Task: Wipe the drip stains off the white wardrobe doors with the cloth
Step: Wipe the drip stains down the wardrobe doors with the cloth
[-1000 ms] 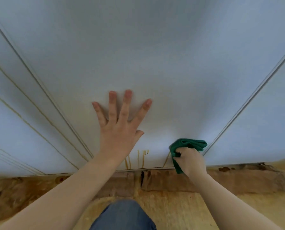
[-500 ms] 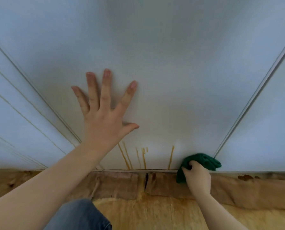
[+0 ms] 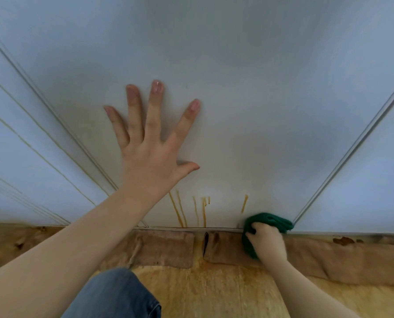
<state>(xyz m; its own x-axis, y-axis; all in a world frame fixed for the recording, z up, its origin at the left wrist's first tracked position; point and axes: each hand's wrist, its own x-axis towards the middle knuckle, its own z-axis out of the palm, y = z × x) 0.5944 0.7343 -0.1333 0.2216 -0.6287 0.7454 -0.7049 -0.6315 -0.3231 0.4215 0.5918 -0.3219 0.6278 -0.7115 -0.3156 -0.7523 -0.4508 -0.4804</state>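
A white wardrobe door (image 3: 248, 99) fills the view. Several brown drip stains (image 3: 192, 211) run down its lowest part, just above the bottom edge. My left hand (image 3: 150, 143) presses flat on the door with fingers spread, above and left of the stains. My right hand (image 3: 268, 241) grips a bunched green cloth (image 3: 269, 221) and holds it against the door's bottom right corner, right of the rightmost stain (image 3: 244, 204).
Neighbouring door panels stand at the left (image 3: 19, 157) and right (image 3: 363, 180), divided by grooves. Below the doors runs a worn brown plinth (image 3: 168, 249), then a yellowish wooden floor (image 3: 214, 292). My knee in blue jeans (image 3: 115, 294) is at the bottom centre.
My right hand with the cloth slid down and to the right to the door's bottom corner. The view shifted, showing more of the stains below my left hand.
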